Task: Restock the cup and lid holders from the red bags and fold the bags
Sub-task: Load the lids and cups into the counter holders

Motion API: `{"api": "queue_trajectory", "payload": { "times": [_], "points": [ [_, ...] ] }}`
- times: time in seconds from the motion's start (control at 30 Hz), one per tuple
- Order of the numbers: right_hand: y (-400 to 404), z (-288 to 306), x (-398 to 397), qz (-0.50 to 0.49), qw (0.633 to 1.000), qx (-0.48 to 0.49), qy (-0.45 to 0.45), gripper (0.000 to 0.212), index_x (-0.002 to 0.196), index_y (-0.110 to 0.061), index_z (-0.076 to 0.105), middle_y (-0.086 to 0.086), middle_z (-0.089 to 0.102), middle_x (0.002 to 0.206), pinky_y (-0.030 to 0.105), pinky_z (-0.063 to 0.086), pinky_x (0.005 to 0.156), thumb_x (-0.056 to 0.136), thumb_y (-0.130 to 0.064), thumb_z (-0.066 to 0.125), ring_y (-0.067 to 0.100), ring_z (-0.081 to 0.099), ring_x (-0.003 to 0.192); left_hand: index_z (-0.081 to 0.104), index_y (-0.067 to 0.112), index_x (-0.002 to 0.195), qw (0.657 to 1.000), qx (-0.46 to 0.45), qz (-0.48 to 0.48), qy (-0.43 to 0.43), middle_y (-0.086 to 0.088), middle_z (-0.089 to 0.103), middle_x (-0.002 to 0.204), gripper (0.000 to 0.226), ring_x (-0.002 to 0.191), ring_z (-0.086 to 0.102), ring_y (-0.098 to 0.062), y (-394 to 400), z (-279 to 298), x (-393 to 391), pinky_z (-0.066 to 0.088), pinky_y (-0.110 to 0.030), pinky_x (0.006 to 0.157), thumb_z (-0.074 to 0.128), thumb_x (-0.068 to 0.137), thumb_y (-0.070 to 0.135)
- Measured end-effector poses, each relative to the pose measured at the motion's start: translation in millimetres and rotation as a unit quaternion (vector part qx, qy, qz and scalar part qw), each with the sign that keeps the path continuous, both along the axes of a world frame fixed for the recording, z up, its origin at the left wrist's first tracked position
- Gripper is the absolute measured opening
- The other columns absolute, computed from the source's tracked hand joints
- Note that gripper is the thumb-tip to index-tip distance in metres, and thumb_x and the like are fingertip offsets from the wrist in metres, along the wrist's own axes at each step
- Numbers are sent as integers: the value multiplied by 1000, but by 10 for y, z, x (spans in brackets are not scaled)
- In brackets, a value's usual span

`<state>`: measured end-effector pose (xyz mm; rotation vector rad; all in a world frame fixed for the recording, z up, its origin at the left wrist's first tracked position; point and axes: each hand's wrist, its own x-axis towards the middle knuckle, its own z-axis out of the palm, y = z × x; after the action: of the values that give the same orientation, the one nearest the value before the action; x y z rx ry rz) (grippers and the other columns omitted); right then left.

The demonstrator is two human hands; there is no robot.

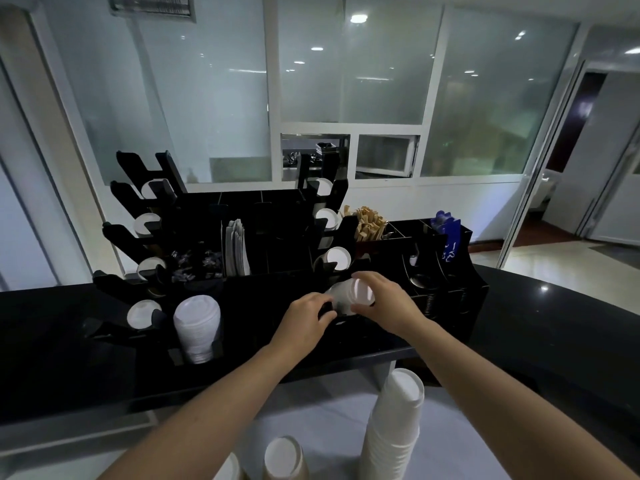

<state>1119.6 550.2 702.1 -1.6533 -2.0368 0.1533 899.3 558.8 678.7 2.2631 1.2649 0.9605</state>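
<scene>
Lying between both hands, white cups in holder

**Layout around the black cup and lid organiser**

The black slotted cup and lid organiser stands on the dark glossy desk. A stack of white plastic lids sits in its front left slot. Wooden stirrers stand at its right rear. A tall stack of white paper cups stands before it, below the desk edge.
</scene>
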Motion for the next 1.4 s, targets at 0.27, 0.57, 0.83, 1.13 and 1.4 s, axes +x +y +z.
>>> {"api": "queue_trajectory", "payload": {
  "times": [0.27,0.57,0.83,1.13,1.4],
  "points": [
    [-89,57,-39,11,999,-38,-11,77,156,-35,34,-5,25,166,45,32,119,90,-41,73,21,28,151,57,19,140,1000,13,7,4,5,59,139,43,129,53,-10,-131,20,-36,32,-8,103,64,99,28],
    [-1292,-449,379,2,977,-147,153,90,146,-67,21,-30,38,146,24,37,106,70,-84,66,-9,38,134,57,22,138,998,-6,-47,30,8,56,136,41,125,51,-7,-824,-238,81,34,-10,103,64,98,30],
    [-1633,-1340,342,-35,923,-213,318,100,135,-67,19,-35,46,134,13,50,90,64,-56,90,-4,52,124,46,23,148,979,-157,-78,104,3,50,148,58,132,50,-16,-1088,-686,278,40,-32,112,66,95,33],
    [-1479,-1515,316,-98,864,-201,450,87,138,-39,41,-6,64,126,43,61,89,67,-51,91,16,66,112,19,22,160,933,-329,-65,128,-1,36,159,95,141,42,-21,-1232,-1177,498,43,-35,109,71,85,49],
    [-1485,-1228,686,-63,761,-290,576,72,138,-34,48,0,70,125,46,60,86,79,-60,80,27,70,113,35,39,135,920,-382,-86,-19,20,61,117,99,102,62,1,-1324,-1177,788,55,-27,86,84,55,70]
  ]
}}
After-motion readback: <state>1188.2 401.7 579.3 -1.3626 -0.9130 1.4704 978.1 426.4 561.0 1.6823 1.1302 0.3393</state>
